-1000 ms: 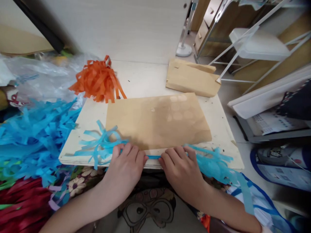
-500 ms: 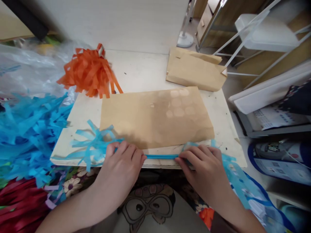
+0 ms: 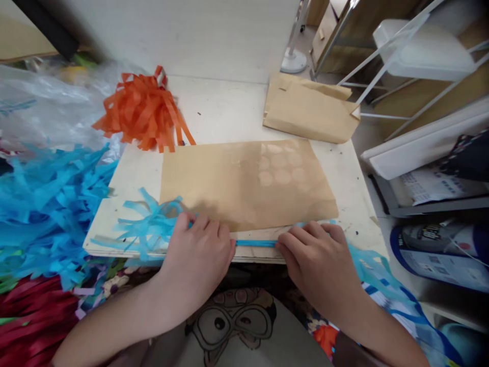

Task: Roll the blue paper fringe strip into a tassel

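Note:
Between my hands a blue tissue-paper tassel (image 3: 256, 243) is stretched, its middle twisted into a thin cord. My left hand (image 3: 200, 250) is closed round the cord's left part, and fringed strips (image 3: 147, 224) fan out beyond it on the table. My right hand (image 3: 315, 255) pinches the right part, with more loose blue strips hanging past the wrist. The fingertips' exact grip is hidden under both hands. Just beyond them a flat brown paper sheet (image 3: 214, 178) lies on the white table (image 3: 225, 109).
An orange tissue tassel (image 3: 143, 112) sits at the back left, a folded brown paper bag (image 3: 309, 109) at the back right. Heaps of blue tassels (image 3: 46, 204) and dark red tassels (image 3: 34, 321) are on the left. A white folding chair (image 3: 424, 48) and shelving stand right.
My left hand has shifted slightly right, so the stretch of blue cord between my hands is shorter. Both hands still hold it. The view has moved a little.

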`<state>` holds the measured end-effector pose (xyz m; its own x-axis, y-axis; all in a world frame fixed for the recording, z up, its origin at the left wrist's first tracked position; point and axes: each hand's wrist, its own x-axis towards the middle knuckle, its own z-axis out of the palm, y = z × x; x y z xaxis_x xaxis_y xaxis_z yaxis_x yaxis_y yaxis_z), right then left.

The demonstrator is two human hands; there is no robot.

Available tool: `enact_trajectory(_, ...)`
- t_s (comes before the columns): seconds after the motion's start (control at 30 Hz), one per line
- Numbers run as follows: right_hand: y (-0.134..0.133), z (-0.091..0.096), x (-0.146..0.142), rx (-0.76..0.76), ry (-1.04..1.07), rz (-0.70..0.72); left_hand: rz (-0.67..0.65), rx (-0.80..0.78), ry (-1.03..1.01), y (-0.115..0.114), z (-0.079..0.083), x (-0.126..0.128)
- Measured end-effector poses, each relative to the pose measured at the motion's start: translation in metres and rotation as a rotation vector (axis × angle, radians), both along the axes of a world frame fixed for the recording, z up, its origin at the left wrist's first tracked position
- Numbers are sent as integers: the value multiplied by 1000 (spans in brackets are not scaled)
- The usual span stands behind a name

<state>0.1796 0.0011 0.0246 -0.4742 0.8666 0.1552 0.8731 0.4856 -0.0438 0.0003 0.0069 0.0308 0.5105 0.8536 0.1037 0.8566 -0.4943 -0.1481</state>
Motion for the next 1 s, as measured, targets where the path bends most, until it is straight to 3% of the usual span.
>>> enact_trajectory(0.17, -11, 1, -16, 187, -179, -53, -90, 100, 27, -6, -1, 7)
enact_trajectory(0.4, -35, -18, -25, 374, -232, -48, -175, 321, 58, -18, -13, 7)
enact_trajectory(0.6, -48, -26, -31, 333, -281, -108, -240, 393, 94, -22, -13, 9)
enact_trajectory(0.83, -50, -32, -52, 293, -252, -134, -189, 357, 43, -31, -12, 2)
enact_trajectory(1.0, -48, -36, -51, 350, -313, -166, -91, 283, 5, -35, -15, -5)
